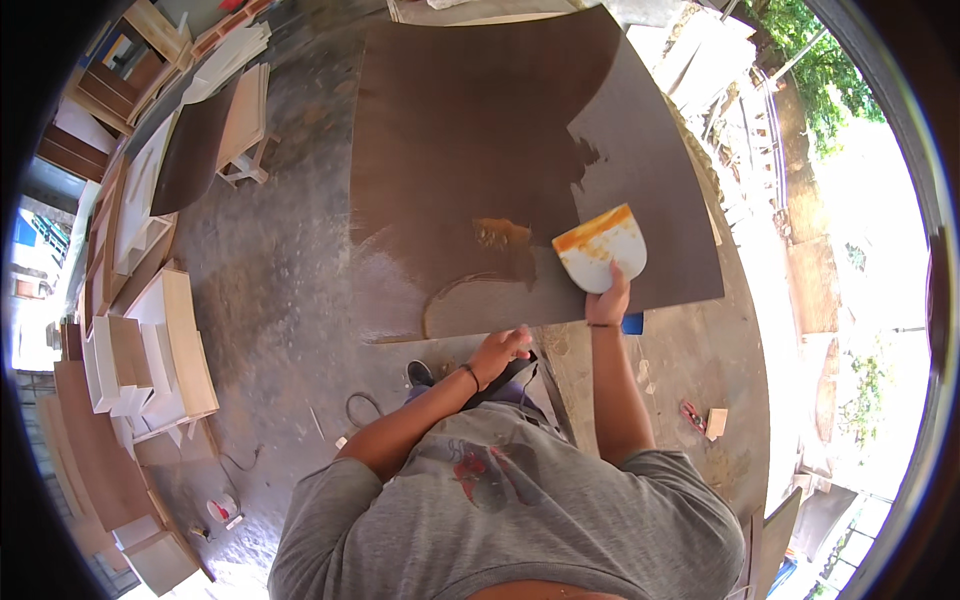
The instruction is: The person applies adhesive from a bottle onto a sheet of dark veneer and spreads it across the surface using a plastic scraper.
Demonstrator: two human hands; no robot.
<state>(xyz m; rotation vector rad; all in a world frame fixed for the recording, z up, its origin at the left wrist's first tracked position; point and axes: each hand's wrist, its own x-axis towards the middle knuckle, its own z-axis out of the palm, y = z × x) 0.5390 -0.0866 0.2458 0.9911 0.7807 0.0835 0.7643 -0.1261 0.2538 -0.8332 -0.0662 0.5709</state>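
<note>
Right hand [607,303] is up at the near edge of the big dark brown laminate sheet [480,150], its grip closed tight around the bottom of a white plastic spreader [601,250], whose top edge is smeared orange with glue. The spreader blade stands tilted over the sheet, just right of an amber glue puddle [503,240]. A wet, glossy coat covers the sheet's left and middle; the right part is matt. Left hand [497,350] sits curled at the sheet's near edge; what it holds, I cannot tell. Stacked wooden panels [150,350] line the concrete floor [270,290] at left.
</note>
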